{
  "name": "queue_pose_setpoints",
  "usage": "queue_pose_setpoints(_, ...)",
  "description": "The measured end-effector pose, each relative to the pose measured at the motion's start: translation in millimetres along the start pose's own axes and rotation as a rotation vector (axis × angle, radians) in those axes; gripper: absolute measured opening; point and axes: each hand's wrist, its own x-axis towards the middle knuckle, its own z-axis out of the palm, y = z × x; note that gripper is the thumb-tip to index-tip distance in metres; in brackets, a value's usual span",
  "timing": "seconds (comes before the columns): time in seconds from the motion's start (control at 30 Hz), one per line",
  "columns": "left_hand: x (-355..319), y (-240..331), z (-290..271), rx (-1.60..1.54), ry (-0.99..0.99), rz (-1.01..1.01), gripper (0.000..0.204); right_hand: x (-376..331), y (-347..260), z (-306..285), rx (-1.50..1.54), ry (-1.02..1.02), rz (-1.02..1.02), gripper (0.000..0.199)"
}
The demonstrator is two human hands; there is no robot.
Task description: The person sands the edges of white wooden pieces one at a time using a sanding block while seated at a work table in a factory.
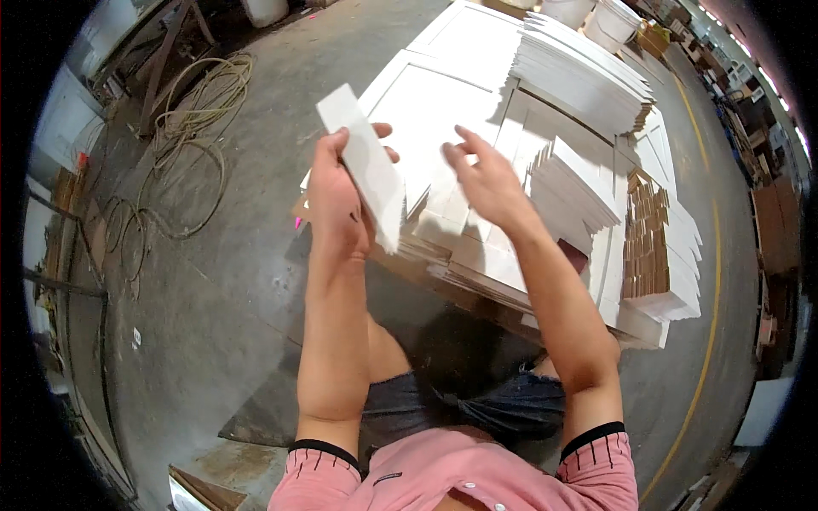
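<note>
My left hand (pixel 336 192) is closed around a narrow white panel (pixel 362 157), thumb on one face and fingertips curling past its far edge. The panel tilts upright above the near left edge of the work surface. To its right, my right hand (pixel 490 179) hangs in the air with its fingers apart and nothing in them. Below it lie large white panels (pixel 434 98) stacked flat. Just right of that hand is a fanned stack of white pieces (pixel 575 183). A second stack with brown edges (pixel 648 247) sits farther right.
At the back, a long row of white pieces (pixel 584 72) leans in overlapping layers, with white buckets (pixel 612 24) beyond. A coiled hose (pixel 200 106) lies on the concrete floor (pixel 213 315) to the left. A yellow floor line (pixel 714 281) runs along the right.
</note>
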Motion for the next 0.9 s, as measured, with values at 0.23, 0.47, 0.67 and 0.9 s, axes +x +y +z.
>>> queue_pose_setpoints(0.23, -4, -23, 20, 0.026, -0.126, -0.004, 0.039, -58, -11, -26, 0.545, -0.357, -0.068, 0.041)
queue_pose_setpoints(0.47, -14, -39, 42, 0.199, -0.270, -0.059, 0.044, -64, 17, -38, 0.798, -0.156, 0.089, 0.031)
queue_pose_setpoints(0.67, -13, -56, 44, 0.245, -0.279, -0.147, 0.041, -71, 36, -52, 0.864, -0.104, 0.101, 0.027)
queue_pose_setpoints(0.9, -8, -71, 52, 0.261, -0.242, -0.049, 0.044, -73, 70, -70, 0.991, -0.071, 0.086, 0.022)
